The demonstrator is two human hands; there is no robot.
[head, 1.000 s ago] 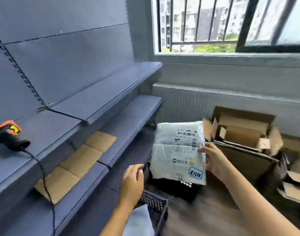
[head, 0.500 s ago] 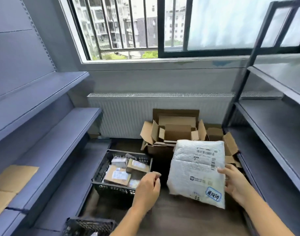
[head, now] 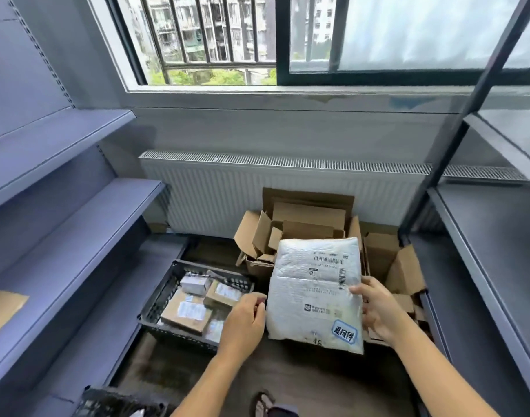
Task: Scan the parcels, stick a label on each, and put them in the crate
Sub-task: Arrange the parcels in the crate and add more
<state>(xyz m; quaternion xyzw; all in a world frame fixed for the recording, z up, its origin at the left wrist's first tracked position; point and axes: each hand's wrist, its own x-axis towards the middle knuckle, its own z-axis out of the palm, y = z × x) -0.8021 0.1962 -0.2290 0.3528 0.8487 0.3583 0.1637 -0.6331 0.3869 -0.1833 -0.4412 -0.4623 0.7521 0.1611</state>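
A white padded parcel (head: 316, 293) with a printed barcode label and a blue-edged sticker (head: 344, 331) at its lower right corner hangs upright in front of me. My right hand (head: 378, 311) grips its right edge. My left hand (head: 245, 319) reaches its left edge, fingers curled at the border; whether they pinch it I cannot tell. To the left, on the floor, stands a black mesh crate (head: 158, 299) holding several small boxed parcels with labels.
Opened cardboard boxes (head: 302, 218) pile up behind the parcel, against a white radiator (head: 215, 200). Grey shelves (head: 62, 236) run along the left, more shelving (head: 498, 236) on the right. A second black crate's corner (head: 113, 401) shows at the bottom left.
My view swung right, away from the scanner shelf towards the window and floor crate. The parcel stayed in my right hand while my left hand moved up to its left edge.
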